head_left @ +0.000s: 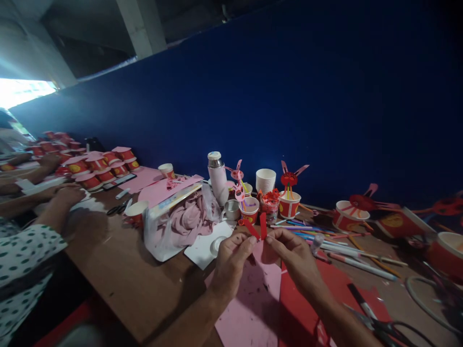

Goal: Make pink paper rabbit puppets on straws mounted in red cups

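Observation:
Close together above the table, my left hand (232, 260) and my right hand (294, 255) pinch a small red paper cutout (263, 225) with two upright strips, spread like a V. Its lower part is hidden behind my fingers. Beneath both hands lies a sheet of pink paper (249, 308), and to its right is red paper (304, 313). Just beyond my fingers stands a paper cup (249, 212) with a pink rabbit-shaped figure in it. Behind my right hand, another cup (289, 207) carries a red rabbit figure (289, 179).
Pens and pipe cleaners (347, 250) lie right of my hands, near scissors (387, 330) and a black marker (361, 300). A thermos (217, 180), stacked white cups (265, 180) and a plastic bag with pink cloth (181, 221) stand beyond. At left, a co-worker's hands (68, 195) rest near red cups (90, 180).

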### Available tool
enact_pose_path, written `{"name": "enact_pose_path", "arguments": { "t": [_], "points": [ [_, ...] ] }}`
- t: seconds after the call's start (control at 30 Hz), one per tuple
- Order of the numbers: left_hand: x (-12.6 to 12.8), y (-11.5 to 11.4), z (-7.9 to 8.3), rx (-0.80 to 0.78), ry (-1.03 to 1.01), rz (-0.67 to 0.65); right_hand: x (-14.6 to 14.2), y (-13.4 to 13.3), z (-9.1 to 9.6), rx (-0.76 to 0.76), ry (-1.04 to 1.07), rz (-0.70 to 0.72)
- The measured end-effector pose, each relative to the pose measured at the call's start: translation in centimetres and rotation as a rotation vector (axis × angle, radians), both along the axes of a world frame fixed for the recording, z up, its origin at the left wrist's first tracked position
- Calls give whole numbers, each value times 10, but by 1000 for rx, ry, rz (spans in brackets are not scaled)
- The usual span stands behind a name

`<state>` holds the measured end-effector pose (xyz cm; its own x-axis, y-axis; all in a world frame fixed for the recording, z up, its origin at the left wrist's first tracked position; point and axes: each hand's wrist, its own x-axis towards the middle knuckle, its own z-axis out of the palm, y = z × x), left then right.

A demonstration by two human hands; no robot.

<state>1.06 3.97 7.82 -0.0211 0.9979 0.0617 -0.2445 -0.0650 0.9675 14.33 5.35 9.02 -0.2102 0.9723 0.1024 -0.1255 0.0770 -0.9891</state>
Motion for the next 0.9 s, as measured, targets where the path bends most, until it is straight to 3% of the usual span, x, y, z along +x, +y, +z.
{"name": "enact_pose_path", "arguments": {
  "t": [0.23,0.47,0.9],
  "points": [
    [-2,4,-5,-2,67,39,-2,-2,0,0,-9,-17],
    [1,3,1,-4,86,110,-3,-1,-3,10,-7,-22],
    [7,1,5,-28,51,125,-4,-1,-3,1,22,-19]
  ]
}}
